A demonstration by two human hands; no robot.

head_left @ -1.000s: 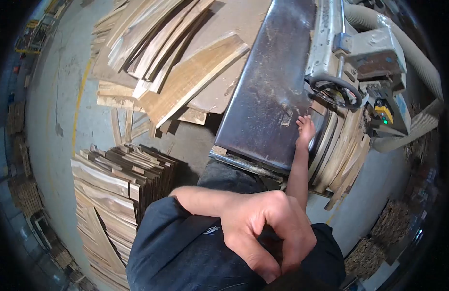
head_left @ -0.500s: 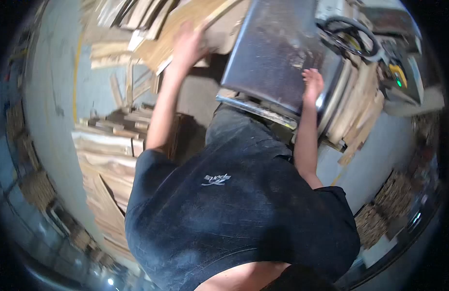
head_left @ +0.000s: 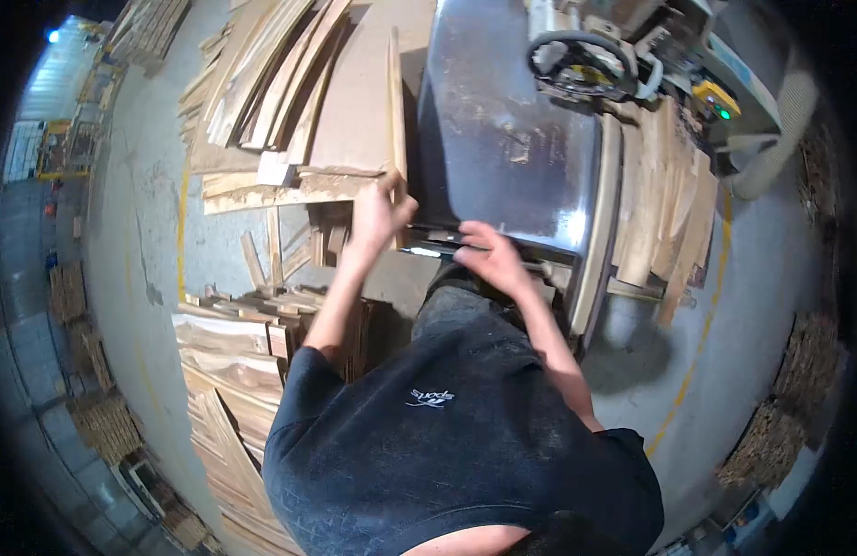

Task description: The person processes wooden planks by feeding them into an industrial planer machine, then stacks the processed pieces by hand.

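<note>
My left hand (head_left: 380, 215) is closed around the near end of a wooden board (head_left: 395, 120), which stands on edge beside the left side of the metal machine table (head_left: 489, 139). The board points away from me and shows mostly its narrow edge. My right hand (head_left: 495, 259) is over the table's near edge, fingers apart and pointing left, with nothing in it. A gap separates it from the board.
Loose wooden strips (head_left: 280, 74) lie on a brown panel at the upper left. A stack of boards (head_left: 229, 357) stands left of me. Machinery with a black ring-shaped part (head_left: 581, 65) sits at the table's far right; more boards (head_left: 665, 185) lean beside the table.
The board has turned from lying face-up to standing on edge, with my left hand at its near end. My right hand has moved left and nearer to me, off the table's right side.
</note>
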